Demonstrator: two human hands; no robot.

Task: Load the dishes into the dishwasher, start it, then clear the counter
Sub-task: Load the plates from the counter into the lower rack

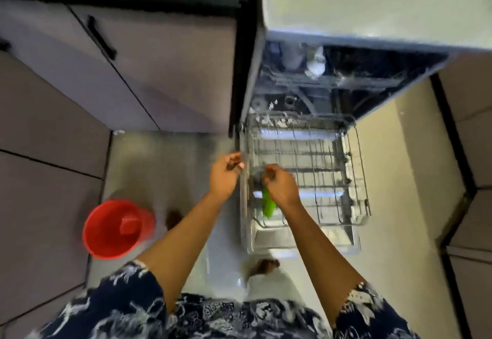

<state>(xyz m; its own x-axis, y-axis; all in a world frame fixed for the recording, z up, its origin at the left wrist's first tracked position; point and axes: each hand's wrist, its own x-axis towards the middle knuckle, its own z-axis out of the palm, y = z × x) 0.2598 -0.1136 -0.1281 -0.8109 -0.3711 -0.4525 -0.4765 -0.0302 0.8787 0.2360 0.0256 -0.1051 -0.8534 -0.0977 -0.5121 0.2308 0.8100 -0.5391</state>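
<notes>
There is one open dishwasher [386, 70] with one wire rack [319, 157] pulled out, and one green utensil [267, 203] in that rack. Two hands show: one left hand [225, 172] and one right hand [281, 185]. There is one red bucket [106, 243] with one red cup [129, 225] inside. Two black cabinet handles [102, 38] are visible.

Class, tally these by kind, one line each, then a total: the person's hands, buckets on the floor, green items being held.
Hands: 2 (left hand, right hand)
Buckets: 1 (red bucket)
Held items: 1 (green item, in the right hand)
Total: 4
</notes>
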